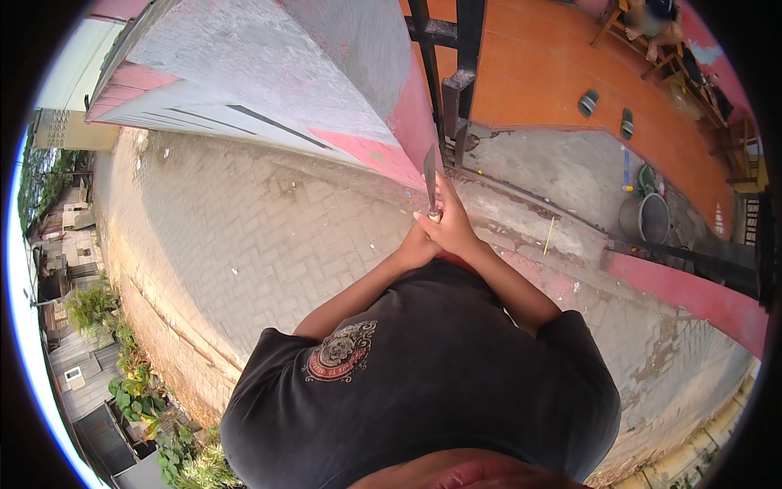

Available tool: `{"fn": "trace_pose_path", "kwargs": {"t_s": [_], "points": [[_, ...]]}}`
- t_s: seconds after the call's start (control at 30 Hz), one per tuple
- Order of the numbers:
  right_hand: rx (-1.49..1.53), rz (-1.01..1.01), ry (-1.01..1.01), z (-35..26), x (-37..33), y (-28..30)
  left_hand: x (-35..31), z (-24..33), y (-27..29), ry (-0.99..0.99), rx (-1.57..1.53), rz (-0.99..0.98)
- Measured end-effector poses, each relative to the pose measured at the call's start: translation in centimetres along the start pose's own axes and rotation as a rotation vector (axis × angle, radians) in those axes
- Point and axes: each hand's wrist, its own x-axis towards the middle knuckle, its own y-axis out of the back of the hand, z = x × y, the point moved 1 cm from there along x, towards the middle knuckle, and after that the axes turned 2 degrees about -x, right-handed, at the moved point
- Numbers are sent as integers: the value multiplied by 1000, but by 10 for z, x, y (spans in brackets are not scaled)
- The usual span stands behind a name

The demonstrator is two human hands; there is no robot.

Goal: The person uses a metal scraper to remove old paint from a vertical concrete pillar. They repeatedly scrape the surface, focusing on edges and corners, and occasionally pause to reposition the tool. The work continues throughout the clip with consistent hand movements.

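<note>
The right hand (454, 222) is closed on the handle of a knife (430, 175), its blade pointing far, toward the pink and grey wall (350, 65). The left hand (418, 245) is curled against it on the near left; I cannot tell whether it grips too. Far right stands a grey bucket (654, 218).
</note>
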Motion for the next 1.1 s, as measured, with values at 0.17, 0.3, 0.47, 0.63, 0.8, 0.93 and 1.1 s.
{"fn": "trace_pose_path", "kwargs": {"t_s": [0.17,0.3,0.47,0.63,0.8,0.93,1.1], "points": [[23,-252,-272,15,-42,11,-24,-10,-20,-83,124,-68],[84,-52,-248,18,-92,5,-49,-17,-26,25,167,-247],[302,183,-509,22,-138,14,-89,-32,-30,201,82,-262],[37,138,-463,4,-87,29,-125,-41,-49,91,9,-41],[39,-31,119,-22,20,30,-134,-49,-63,61,-136,278],[-56,-166,185,-29,78,9,-121,-49,-79,55,-137,505],[23,-45,289,-74,157,11,-89,-34,-116,-39,-154,639]]}}
